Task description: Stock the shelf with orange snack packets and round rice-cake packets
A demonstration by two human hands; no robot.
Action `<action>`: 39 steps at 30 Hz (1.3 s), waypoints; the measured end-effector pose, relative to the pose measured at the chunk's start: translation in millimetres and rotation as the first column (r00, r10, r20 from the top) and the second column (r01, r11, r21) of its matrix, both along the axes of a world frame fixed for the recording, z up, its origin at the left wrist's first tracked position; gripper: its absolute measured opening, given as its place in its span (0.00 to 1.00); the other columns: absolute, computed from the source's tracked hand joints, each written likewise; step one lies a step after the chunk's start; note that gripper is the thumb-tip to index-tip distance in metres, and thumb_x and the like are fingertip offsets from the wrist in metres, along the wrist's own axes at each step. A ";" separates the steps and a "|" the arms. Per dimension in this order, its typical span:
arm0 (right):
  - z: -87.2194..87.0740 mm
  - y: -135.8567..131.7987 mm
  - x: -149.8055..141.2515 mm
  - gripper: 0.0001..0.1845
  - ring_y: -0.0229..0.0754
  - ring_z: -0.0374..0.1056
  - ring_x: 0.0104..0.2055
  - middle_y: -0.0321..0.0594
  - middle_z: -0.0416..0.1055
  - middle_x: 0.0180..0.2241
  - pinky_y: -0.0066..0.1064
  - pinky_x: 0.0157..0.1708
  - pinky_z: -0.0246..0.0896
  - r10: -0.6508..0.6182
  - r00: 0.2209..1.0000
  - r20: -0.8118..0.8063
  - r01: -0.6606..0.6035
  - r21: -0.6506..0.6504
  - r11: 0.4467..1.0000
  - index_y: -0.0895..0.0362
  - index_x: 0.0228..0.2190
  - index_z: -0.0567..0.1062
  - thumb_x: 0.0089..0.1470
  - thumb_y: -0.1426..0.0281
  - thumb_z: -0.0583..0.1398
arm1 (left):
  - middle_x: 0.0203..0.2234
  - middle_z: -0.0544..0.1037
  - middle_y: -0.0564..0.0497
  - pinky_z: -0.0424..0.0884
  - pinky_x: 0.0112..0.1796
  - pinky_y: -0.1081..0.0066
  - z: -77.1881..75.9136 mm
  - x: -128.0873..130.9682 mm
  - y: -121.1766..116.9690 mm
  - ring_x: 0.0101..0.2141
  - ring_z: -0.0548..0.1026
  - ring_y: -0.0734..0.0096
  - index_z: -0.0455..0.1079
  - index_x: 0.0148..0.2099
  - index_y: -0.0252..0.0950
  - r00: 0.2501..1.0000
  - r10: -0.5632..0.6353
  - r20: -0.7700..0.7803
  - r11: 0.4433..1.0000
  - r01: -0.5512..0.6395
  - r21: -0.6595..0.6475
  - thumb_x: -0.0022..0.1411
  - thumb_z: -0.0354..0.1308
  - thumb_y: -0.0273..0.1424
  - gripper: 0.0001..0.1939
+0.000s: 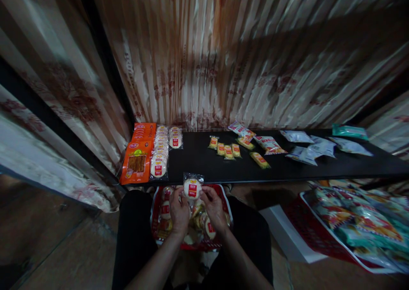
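Observation:
Between my two hands is a round white cracker packet (pixel 192 188) in clear wrap with a red label. My left hand (pixel 179 211) pinches its left edge, and my right hand (pixel 214 207) pinches its right edge. Below them, between my knees, a red basket (pixel 154 215) holds more round packets and some yellow ones. On the black shelf (pixel 194 160) in front, a column of the same round cracker packets (pixel 159 160) overlaps in a row beside orange snack bags (pixel 136 162). One more small stack of round packets (pixel 175 137) lies to the right of that column.
Small yellow packets (pixel 228 151) and red-white snack bags (pixel 270 145) lie mid-shelf. White-blue bags (pixel 315 148) and a green bag (pixel 349 131) are farther right. A second red basket (pixel 302 217) full of bags stands on the floor at right, by a white box (pixel 289 234). Curtains (pixel 204 60) hang behind.

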State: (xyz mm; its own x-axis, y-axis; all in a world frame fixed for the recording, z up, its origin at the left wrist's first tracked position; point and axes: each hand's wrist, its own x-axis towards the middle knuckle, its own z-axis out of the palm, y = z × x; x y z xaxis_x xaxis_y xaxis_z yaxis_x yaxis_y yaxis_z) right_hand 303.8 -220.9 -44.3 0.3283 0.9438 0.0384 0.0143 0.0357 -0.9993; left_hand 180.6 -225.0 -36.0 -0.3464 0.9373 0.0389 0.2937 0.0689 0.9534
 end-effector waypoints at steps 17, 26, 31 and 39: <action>10.6 63.5 -6.7 0.15 0.45 0.71 0.35 0.41 0.75 0.32 0.35 0.36 0.66 0.102 0.995 0.013 -0.103 0.035 0.994 0.56 0.32 0.73 0.46 0.58 0.62 | 0.40 0.75 0.45 0.68 0.46 0.63 24.0 -5.7 45.8 0.43 0.72 0.65 0.69 0.42 0.36 0.999 0.034 0.029 0.998 -0.035 0.043 0.52 0.47 0.23 0.16; 5.0 100.0 -12.2 0.15 0.45 0.71 0.35 0.40 0.75 0.30 0.35 0.37 0.66 0.099 0.994 0.047 -0.101 0.041 0.994 0.55 0.30 0.73 0.45 0.57 0.62 | 0.49 0.71 0.40 0.63 0.53 0.59 8.4 -2.7 71.6 0.51 0.68 0.62 0.68 0.47 0.32 0.999 0.041 0.016 0.993 -0.043 0.108 0.55 0.45 0.25 0.19; 4.3 121.8 -17.6 0.15 0.45 0.71 0.34 0.39 0.75 0.29 0.34 0.36 0.66 0.079 0.995 0.061 -0.082 0.047 0.996 0.55 0.28 0.72 0.44 0.56 0.62 | 0.51 0.70 0.40 0.64 0.53 0.59 3.3 -2.6 87.9 0.53 0.67 0.61 0.68 0.48 0.34 0.999 0.028 0.019 0.993 -0.030 0.110 0.55 0.46 0.24 0.19; -1.5 155.7 -19.3 0.13 0.45 0.72 0.35 0.39 0.75 0.29 0.36 0.39 0.66 0.051 0.989 0.137 -0.062 0.082 0.995 0.54 0.28 0.73 0.45 0.58 0.61 | 0.56 0.66 0.42 0.64 0.54 0.60 -0.2 -1.4 113.0 0.56 0.64 0.61 0.67 0.50 0.35 0.999 0.003 -0.032 0.994 0.001 0.114 0.56 0.46 0.23 0.20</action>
